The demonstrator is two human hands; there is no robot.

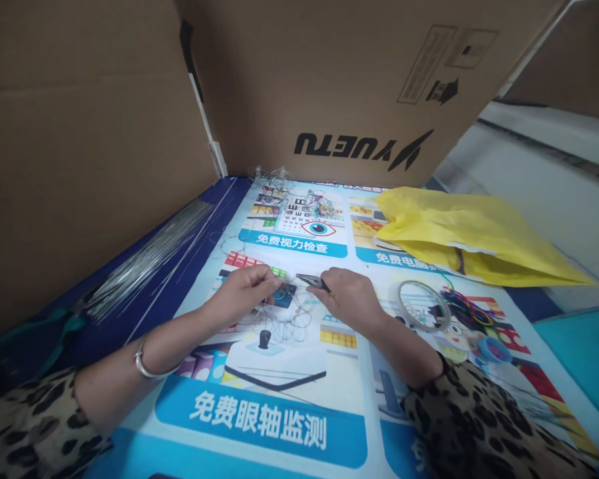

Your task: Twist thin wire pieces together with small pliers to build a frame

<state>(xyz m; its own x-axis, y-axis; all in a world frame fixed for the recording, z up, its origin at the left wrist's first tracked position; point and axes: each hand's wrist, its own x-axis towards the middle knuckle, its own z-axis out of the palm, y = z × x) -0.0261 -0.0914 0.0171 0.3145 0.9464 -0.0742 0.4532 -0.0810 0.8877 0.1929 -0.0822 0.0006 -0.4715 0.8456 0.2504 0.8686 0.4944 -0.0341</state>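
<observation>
My left hand (249,289) is closed in a pinch on thin wire, and the bent, looped wire (292,316) hangs below its fingertips over the printed poster. My right hand (352,299) is wrapped round a pair of pliers (312,281). Their dark, narrow jaws point left toward my left fingertips, with a small gap between. Most of the pliers' handles are hidden inside my right hand. Farther back on the poster lies a tangle of thin twisted wire (322,203) with small beads or bits on it.
A bundle of straight wires (152,259) lies at left beside a cardboard wall (94,146). Cardboard (259,86) also stands at the back. On the right are a yellow bag (479,229), a clear roll of tape (400,303), coloured cords (472,307) and a small blue ring-shaped thing (496,349).
</observation>
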